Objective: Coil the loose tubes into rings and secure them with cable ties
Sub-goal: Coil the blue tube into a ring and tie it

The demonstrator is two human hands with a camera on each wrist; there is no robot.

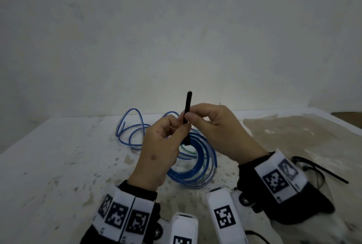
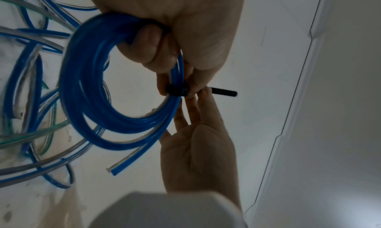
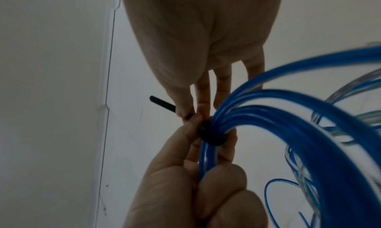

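Note:
A coil of blue tube (image 1: 195, 173) hangs just above the white table. My left hand (image 1: 172, 130) grips the coil's top, fingers curled round the bundle (image 2: 86, 88). A black cable tie (image 2: 177, 90) is looped round the coil beside those fingers. Its tail (image 1: 189, 106) sticks up past the hands. My right hand (image 1: 195, 115) pinches that tail between thumb and fingertips (image 3: 185, 116), right against the tie's head (image 3: 212, 137). The coil (image 3: 288, 117) fans out from the tie. One cut tube end (image 2: 117, 169) hangs free below the ring.
Loose blue, clear and green-tinted tubes (image 1: 133, 128) lie tangled on the table (image 1: 58, 165) behind and under the coil. Spare black cable ties (image 1: 317, 169) lie at the right beside my right wrist. A plain wall rises behind the table's far edge.

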